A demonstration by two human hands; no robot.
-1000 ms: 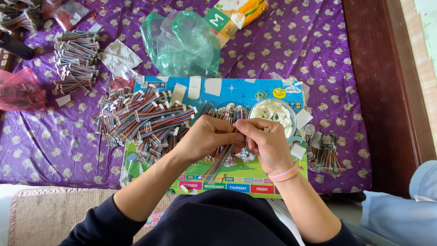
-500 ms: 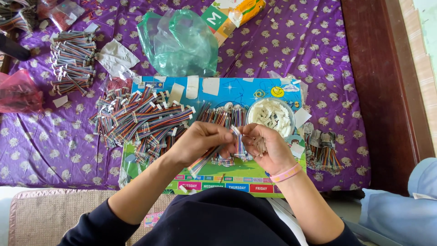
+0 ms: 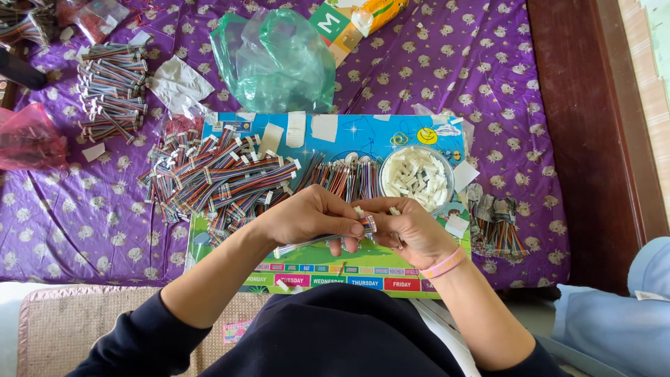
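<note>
At the centre of the frame, the left hand (image 3: 310, 218) pinches a multicoloured ribbon cable (image 3: 317, 241) near its end while the right hand (image 3: 405, 227) closes fingertips on its white connector (image 3: 368, 223); steady alignment seems key.

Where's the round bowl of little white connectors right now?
In the head view, the round bowl sits on the colourful board, toward its right edge, just above the right hand and beside a row of ribbon cables.

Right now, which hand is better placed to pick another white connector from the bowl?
Right hand: the bowl sits just beyond it, while the left hand holds the cable.
</note>
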